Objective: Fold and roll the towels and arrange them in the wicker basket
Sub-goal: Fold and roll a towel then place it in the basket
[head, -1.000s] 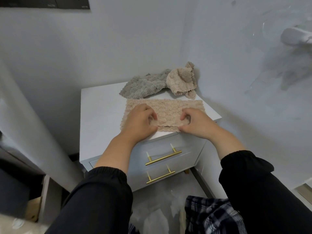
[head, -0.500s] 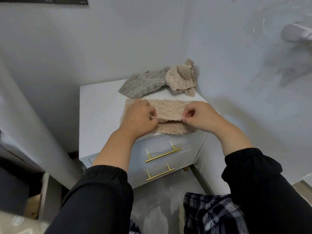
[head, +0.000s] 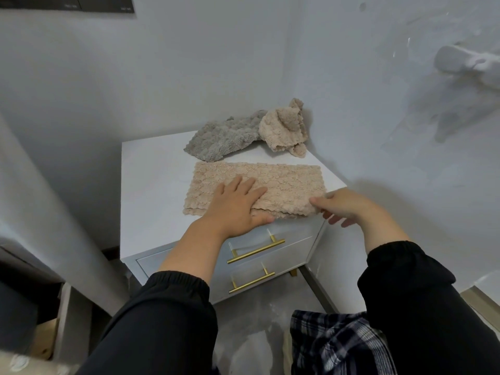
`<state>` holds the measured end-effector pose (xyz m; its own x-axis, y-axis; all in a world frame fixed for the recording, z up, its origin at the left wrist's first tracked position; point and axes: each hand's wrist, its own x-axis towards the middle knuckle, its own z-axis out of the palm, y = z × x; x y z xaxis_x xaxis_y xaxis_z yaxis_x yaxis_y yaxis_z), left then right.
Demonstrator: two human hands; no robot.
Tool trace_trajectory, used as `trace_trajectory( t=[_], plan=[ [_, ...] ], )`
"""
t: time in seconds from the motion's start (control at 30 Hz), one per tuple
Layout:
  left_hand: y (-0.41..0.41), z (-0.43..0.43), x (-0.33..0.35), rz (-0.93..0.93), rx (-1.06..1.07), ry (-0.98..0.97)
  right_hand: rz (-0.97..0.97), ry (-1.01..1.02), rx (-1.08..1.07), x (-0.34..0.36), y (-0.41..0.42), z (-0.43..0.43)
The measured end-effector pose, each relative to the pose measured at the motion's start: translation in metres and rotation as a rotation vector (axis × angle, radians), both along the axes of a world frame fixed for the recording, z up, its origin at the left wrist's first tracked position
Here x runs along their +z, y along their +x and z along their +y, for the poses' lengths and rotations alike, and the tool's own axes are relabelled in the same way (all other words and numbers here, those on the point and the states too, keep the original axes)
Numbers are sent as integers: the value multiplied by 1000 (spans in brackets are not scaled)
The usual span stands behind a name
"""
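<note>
Folded beige textured towel [head: 270, 182]: lies flat along the near edge of the white two-drawer counter [head: 151, 185], long side across. Left hand [head: 238, 205]: fingers straight and spread, pressed flat on the towel's near left part; right hand [head: 349, 207]: thumb and fingers pinch its near right corner. Crumpled grey fluffy towel [head: 221, 139] and crumpled beige towel [head: 284, 128]: touching each other, at the counter's back by the wall corner.
</note>
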<state>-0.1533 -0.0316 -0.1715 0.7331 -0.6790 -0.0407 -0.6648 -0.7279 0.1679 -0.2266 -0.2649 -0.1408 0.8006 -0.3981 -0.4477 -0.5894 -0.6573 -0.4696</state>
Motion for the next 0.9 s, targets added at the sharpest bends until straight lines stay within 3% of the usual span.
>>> trace_trajectory(
  t=[0.1, 0.2, 0.37, 0.5, 0.7, 0.9],
  plan=[
    [2, 0, 1, 2, 44, -3, -64, 360, -144, -4, 0, -3],
    [3, -1, 0, -13, 86, 12, -166, 502, -243, -3, 4, -1],
    [6, -5, -2, -85, 212, 7, -598, 260, -299, -6, 23, 17],
    [4, -8, -4, -158, 247, -110, -748, 110, -395, -13, 31, 24],
    [5, -10, -8, -199, 155, -212, -623, 136, -341, -10, 27, 20],
    [5, -10, -10, -186, 126, -95, -495, 14, -300, -5, 25, 18]
  ],
)
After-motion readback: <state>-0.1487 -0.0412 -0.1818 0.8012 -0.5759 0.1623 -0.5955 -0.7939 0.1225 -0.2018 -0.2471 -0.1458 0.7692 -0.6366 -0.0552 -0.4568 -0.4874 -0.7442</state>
